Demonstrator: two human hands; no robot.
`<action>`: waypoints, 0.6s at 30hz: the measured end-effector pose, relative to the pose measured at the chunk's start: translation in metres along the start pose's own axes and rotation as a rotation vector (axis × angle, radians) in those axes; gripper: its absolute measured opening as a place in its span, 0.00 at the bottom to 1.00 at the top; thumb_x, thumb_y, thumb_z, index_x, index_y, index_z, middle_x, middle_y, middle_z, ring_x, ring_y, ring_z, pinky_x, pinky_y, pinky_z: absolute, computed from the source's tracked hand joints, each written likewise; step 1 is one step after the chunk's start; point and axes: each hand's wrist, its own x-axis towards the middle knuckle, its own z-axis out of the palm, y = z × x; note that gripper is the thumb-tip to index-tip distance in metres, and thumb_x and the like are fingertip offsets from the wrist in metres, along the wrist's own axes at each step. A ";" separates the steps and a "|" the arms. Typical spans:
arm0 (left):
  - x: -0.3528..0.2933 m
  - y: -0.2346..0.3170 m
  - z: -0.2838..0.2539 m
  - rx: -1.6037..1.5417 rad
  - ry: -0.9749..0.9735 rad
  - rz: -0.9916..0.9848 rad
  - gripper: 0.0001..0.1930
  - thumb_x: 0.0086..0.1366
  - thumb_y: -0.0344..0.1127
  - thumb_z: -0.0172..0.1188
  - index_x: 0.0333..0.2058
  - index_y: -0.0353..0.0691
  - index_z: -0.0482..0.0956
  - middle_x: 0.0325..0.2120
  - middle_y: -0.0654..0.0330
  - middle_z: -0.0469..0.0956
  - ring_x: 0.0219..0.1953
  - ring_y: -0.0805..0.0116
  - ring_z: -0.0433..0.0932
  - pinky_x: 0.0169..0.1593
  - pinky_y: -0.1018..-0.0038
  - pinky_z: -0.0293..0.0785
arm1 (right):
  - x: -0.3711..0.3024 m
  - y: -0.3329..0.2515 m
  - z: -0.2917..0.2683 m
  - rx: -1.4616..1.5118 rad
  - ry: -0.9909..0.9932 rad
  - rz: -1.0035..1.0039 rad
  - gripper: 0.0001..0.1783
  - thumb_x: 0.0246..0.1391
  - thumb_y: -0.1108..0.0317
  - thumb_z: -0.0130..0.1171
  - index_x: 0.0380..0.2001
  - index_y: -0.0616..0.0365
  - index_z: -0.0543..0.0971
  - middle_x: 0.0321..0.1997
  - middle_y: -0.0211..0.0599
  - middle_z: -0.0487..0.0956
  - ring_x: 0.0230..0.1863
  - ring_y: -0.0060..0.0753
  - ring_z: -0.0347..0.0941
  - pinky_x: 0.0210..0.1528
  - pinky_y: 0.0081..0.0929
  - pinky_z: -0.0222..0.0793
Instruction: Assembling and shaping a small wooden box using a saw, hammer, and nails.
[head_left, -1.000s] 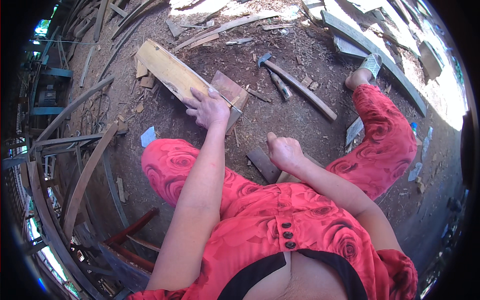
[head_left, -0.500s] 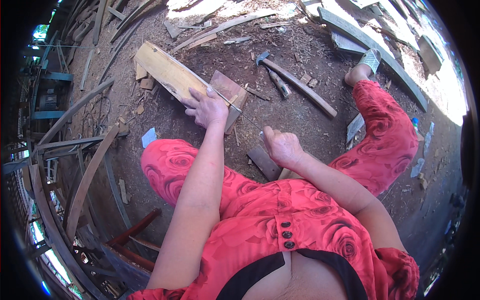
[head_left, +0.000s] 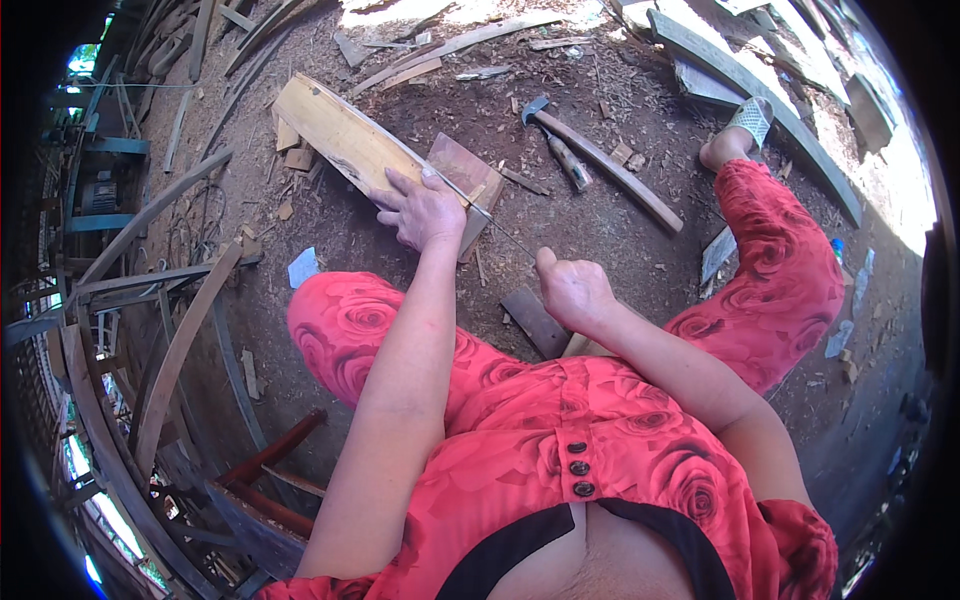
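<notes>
Left hand (head_left: 425,210) flat on near end of long plank (head_left: 340,140). Plank lies on ground, running up-left from hand. Flat board (head_left: 468,180) under and just right of hand. Right hand (head_left: 572,290) nearer body, right of left hand, closed on thin blade (head_left: 505,232) reaching toward board. Hammer (head_left: 600,160) beyond right hand, well apart. Small block (head_left: 536,322) on ground just left of right hand.

Head camera, looking steeply down

One fisheye view from the person's head faces the dirt ground (head_left: 620,230) close below; forearms enter from the lower edge, and straight edges bend toward the rim.
</notes>
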 end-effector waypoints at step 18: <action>-0.005 0.006 0.001 0.001 -0.007 0.019 0.33 0.66 0.48 0.40 0.65 0.39 0.49 0.65 0.37 0.43 0.59 0.40 0.56 0.50 0.51 0.73 | 0.049 -0.018 -0.006 -0.010 0.055 -0.026 0.07 0.46 0.74 0.48 0.30 0.65 0.69 0.24 0.57 0.78 0.29 0.55 0.78 0.31 0.47 0.74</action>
